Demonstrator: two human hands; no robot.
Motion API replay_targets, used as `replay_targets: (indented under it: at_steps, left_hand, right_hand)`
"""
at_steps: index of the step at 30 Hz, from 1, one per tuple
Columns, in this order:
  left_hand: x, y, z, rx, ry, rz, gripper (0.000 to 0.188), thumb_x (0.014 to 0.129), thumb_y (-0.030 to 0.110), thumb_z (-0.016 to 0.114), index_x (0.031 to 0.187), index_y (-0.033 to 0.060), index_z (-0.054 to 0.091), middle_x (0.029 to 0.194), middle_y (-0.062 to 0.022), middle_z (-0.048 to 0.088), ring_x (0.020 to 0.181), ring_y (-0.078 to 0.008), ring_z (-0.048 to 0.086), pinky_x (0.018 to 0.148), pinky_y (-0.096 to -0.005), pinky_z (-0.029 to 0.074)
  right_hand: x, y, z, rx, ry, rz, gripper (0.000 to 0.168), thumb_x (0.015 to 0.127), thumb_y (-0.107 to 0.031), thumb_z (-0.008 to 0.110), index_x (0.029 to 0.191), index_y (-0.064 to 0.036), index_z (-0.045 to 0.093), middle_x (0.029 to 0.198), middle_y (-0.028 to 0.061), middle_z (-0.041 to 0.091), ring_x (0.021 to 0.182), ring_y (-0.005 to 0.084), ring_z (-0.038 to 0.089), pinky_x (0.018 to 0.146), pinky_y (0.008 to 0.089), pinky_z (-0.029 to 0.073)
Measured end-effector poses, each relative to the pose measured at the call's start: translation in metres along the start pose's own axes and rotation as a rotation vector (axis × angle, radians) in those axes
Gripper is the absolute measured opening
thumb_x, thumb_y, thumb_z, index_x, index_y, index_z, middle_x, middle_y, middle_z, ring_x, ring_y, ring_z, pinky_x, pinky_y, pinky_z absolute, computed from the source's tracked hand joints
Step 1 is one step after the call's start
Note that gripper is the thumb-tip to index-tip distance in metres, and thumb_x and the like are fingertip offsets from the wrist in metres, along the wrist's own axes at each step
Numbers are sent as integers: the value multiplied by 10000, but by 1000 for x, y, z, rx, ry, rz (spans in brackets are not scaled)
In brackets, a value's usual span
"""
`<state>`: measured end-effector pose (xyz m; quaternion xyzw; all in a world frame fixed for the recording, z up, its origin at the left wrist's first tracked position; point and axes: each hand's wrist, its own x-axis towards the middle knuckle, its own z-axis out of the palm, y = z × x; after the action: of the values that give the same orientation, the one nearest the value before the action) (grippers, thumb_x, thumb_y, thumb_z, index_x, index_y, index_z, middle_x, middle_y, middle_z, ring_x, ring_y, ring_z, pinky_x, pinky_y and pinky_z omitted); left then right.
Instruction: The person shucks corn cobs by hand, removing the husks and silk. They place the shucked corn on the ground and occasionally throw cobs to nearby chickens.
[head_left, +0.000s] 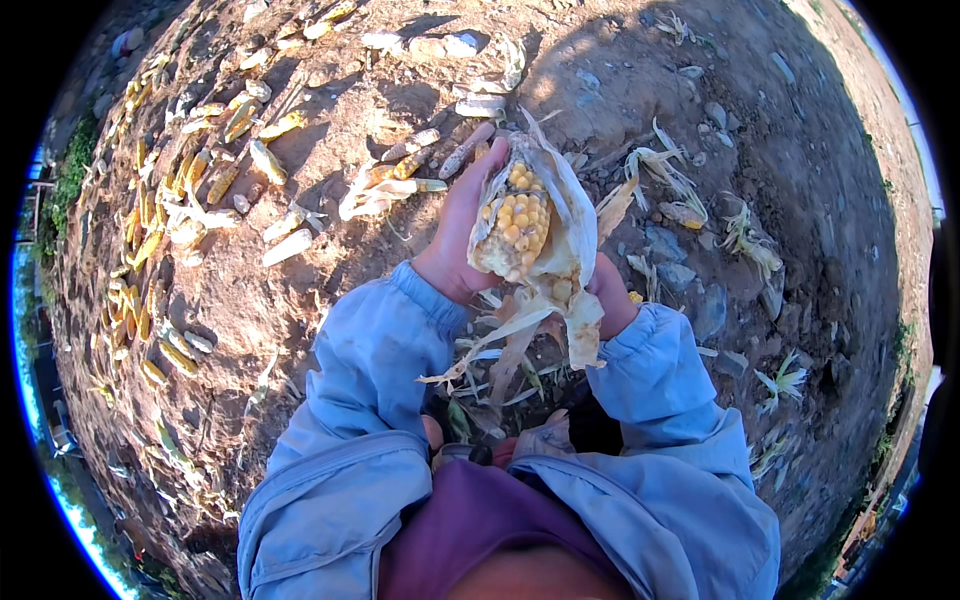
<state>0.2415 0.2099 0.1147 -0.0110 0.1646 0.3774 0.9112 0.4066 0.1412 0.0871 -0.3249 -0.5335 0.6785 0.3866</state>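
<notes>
Between my two hands is an ear of corn, its yellow kernels partly bared and its lower end pale. Dry husk still wraps its right side, with torn strips hanging below. My left hand supports the ear from the left, fingers pointing up along it. On the other side my right hand grips the base of the husk; the leaves cover most of its fingers. Just beyond my left hand, several husked ears lie on the soil, some yellow and some whitish.
Many yellow ears are scattered over the dirt at left. Pale ears lie farther ahead. At right are stones, loose husks and a partly husked ear. Husk scraps litter the ground below my hands.
</notes>
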Motion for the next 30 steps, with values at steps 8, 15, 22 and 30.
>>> replay_targets:
  at_steps: [8, 15, 22, 30]
  left_hand:
    - [-2, 14, -1, 231, -61, -18, 397, 877, 343, 527, 1074, -1, 504, 1009, -125, 608, 897, -217, 616, 788, -350, 511]
    - [-24, 8, 28, 1005, 108, 184, 735, 815, 323, 603, 1356, -25, 249, 1312, -189, 375, 1161, -240, 441, 970, -319, 358]
    - [-21, 21, 18, 656, -26, 154, 751, 719, 182, 605, 1344, -54, 262, 1329, -158, 365, 1222, -235, 365, 1013, -330, 300]
    - [-16, 22, 11, 405, -83, 60, 742, 703, 175, 599, 1342, -22, 278, 1301, -138, 407, 1199, -243, 410, 1027, -343, 308]
  right_hand:
    - [-6, 1, -5, 77, 43, 56, 340, 710, -68, 699, 1033, -40, 598, 974, 68, 632, 880, 162, 597, 781, 290, 467]
    - [-7, 9, -7, 43, 54, 13, 327, 739, -92, 687, 1051, -47, 596, 1008, 73, 624, 912, 176, 596, 789, 299, 470]
    - [-9, -3, -2, 185, 97, 6, 331, 741, -69, 695, 1055, -34, 595, 1007, 66, 622, 914, 170, 595, 784, 296, 475]
    - [-8, -12, -4, 76, 114, -11, 352, 713, -40, 713, 1046, -30, 599, 992, 66, 625, 901, 163, 596, 781, 299, 476]
